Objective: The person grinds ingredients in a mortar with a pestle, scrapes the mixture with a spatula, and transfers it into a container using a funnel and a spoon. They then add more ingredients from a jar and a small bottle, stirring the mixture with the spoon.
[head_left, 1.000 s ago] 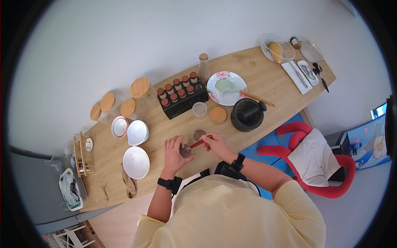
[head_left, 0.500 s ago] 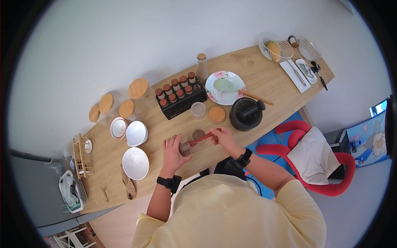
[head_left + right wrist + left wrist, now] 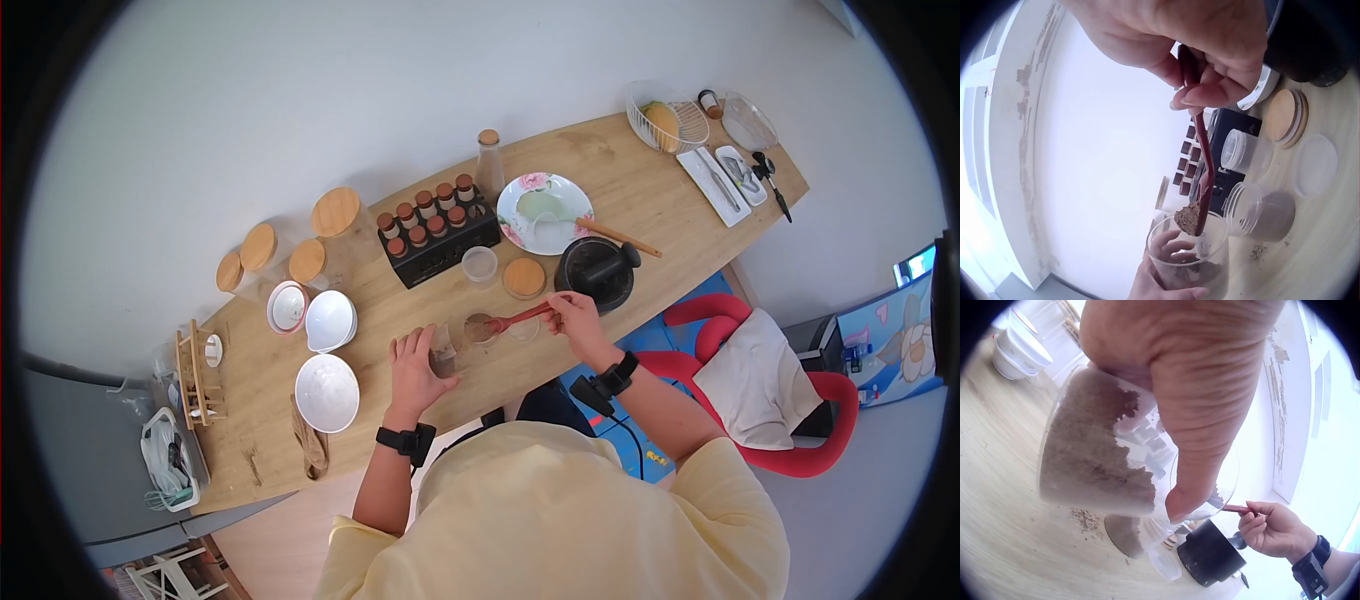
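My left hand (image 3: 417,375) grips a clear jar (image 3: 443,352) with brown powder inside; in the left wrist view the jar (image 3: 1094,444) is tilted. My right hand (image 3: 577,325) pinches the handle of a red spoon (image 3: 524,316). In the right wrist view, brown powder (image 3: 1187,219) is heaped on the spoon (image 3: 1205,169), at the rim of the jar (image 3: 1216,272). Beside it stands a small clear container (image 3: 1272,215) holding brown powder, with a clear lid (image 3: 1316,165) lying near it.
A black mortar (image 3: 590,290) with its pestle stands right of a wooden lid (image 3: 524,278). Behind are a flowered plate (image 3: 570,200) and a black rack (image 3: 440,262) of small bottles. White bowls (image 3: 328,393) stand at the left. Crumbs (image 3: 1259,252) lie by the small container.
My right hand has moved right, drawing the spoon away from the left hand's jar to above the small container. My left hand keeps its grip on the jar and has barely moved.
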Action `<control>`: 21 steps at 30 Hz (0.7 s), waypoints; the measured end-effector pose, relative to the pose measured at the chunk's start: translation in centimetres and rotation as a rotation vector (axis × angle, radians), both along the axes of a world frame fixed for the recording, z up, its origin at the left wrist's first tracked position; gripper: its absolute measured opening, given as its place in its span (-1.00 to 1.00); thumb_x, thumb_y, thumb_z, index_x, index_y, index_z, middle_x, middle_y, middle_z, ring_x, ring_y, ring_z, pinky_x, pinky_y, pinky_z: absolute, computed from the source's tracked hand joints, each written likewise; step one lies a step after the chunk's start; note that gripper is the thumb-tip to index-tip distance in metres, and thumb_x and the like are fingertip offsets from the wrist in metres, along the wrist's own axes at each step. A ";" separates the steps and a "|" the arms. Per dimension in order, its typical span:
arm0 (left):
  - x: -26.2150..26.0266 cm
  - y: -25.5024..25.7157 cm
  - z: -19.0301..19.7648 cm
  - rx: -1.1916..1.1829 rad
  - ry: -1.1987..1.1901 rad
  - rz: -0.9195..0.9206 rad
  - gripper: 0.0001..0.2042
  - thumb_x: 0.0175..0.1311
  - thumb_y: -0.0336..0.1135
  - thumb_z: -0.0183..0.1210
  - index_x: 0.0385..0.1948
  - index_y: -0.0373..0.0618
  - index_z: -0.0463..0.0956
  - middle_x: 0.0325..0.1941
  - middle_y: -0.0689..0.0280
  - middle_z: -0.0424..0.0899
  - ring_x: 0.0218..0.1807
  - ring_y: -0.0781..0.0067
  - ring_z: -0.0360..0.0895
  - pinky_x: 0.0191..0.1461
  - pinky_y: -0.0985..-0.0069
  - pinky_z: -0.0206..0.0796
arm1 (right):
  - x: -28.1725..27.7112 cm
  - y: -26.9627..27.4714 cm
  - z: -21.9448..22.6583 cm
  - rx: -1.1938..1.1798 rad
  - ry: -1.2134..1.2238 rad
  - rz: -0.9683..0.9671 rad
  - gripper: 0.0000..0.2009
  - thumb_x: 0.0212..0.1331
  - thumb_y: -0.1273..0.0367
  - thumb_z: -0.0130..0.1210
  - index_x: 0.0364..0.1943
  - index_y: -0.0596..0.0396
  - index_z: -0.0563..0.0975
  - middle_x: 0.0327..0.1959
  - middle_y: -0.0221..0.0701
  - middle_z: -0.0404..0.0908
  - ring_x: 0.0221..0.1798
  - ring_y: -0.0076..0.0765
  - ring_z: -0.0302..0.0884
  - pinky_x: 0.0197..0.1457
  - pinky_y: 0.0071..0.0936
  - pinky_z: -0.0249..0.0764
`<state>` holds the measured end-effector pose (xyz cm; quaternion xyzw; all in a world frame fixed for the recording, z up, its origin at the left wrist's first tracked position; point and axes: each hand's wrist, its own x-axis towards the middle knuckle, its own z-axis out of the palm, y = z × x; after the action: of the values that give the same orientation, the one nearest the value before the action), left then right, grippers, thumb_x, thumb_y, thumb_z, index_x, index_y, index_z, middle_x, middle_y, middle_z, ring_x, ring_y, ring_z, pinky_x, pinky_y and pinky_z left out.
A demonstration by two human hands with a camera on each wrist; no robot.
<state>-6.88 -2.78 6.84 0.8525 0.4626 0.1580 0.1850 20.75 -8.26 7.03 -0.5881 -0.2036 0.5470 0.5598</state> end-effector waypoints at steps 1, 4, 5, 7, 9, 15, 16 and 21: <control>0.0 0.0 0.0 0.002 0.012 0.001 -0.10 -0.52 -0.18 0.47 0.10 -0.11 0.27 0.07 0.09 0.40 0.14 0.09 0.29 0.30 0.11 -0.05 | 0.3 0.0 0.0 0.005 -0.013 -0.006 -0.82 0.22 0.33 0.02 -0.37 0.18 0.51 -0.58 -0.41 0.52 -0.59 -0.58 0.39 -0.50 -0.63 0.33; 0.1 -0.1 0.1 -0.001 0.016 0.007 -0.11 -0.51 -0.18 0.47 0.10 -0.11 0.27 0.07 0.09 0.40 0.15 0.10 0.29 0.30 0.12 -0.05 | 0.9 0.1 -0.5 0.037 -0.054 -0.031 -0.79 0.21 0.32 0.01 -0.40 0.20 0.54 -0.61 -0.42 0.52 -0.63 -0.60 0.39 -0.55 -0.65 0.34; 0.1 -0.1 0.2 0.000 0.016 0.006 -0.11 -0.51 -0.18 0.47 0.10 -0.11 0.27 0.07 0.09 0.40 0.15 0.10 0.29 0.30 0.12 -0.05 | 1.0 0.1 -0.6 0.038 -0.053 -0.032 -0.79 0.21 0.32 0.01 -0.40 0.20 0.54 -0.61 -0.42 0.52 -0.63 -0.60 0.39 -0.55 -0.65 0.34; 0.1 -0.2 0.3 -0.005 0.024 0.013 -0.11 -0.51 -0.19 0.47 0.10 -0.11 0.27 0.07 0.09 0.40 0.15 0.10 0.29 0.30 0.12 -0.05 | 1.1 0.2 -0.7 0.046 -0.087 -0.030 -0.79 0.21 0.33 0.01 -0.40 0.20 0.54 -0.61 -0.42 0.52 -0.63 -0.60 0.38 -0.55 -0.65 0.33; 0.1 -0.3 0.3 -0.011 0.032 0.016 -0.11 -0.51 -0.19 0.47 0.10 -0.11 0.27 0.07 0.09 0.40 0.15 0.10 0.29 0.30 0.13 -0.05 | 1.1 0.3 -0.7 0.030 -0.110 -0.016 -0.80 0.22 0.32 0.01 -0.38 0.19 0.52 -0.60 -0.43 0.51 -0.61 -0.60 0.39 -0.53 -0.65 0.34; 0.0 -0.6 0.2 -0.032 0.028 0.031 -0.13 -0.48 -0.18 0.47 0.10 -0.07 0.27 0.09 0.13 0.40 0.16 0.11 0.28 0.32 0.01 -0.08 | 0.5 1.1 -0.6 0.017 -0.232 0.013 -0.81 0.21 0.32 0.04 -0.36 0.20 0.51 -0.60 -0.45 0.51 -0.62 -0.62 0.39 -0.54 -0.66 0.34; 0.0 -0.7 0.3 -0.027 0.029 0.033 -0.13 -0.47 -0.18 0.47 0.10 -0.07 0.27 0.09 0.13 0.40 0.16 0.11 0.29 0.32 0.01 -0.07 | 0.4 1.2 -0.6 0.029 -0.272 0.012 -0.81 0.20 0.33 0.05 -0.36 0.21 0.52 -0.60 -0.45 0.51 -0.63 -0.63 0.38 -0.56 -0.66 0.33; 0.0 -0.8 0.5 -0.025 0.039 0.034 -0.13 -0.47 -0.18 0.47 0.10 -0.06 0.26 0.09 0.14 0.40 0.15 0.11 0.29 0.31 0.01 -0.07 | -0.6 2.0 -1.1 0.092 -0.474 0.053 -0.79 0.16 0.34 0.08 -0.38 0.27 0.53 -0.61 -0.38 0.55 -0.63 -0.59 0.44 -0.57 -0.61 0.37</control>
<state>-6.89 -3.59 7.31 0.8451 0.4824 0.1386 0.1840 20.16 -6.30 5.88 -0.6684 -0.3694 0.3986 0.5079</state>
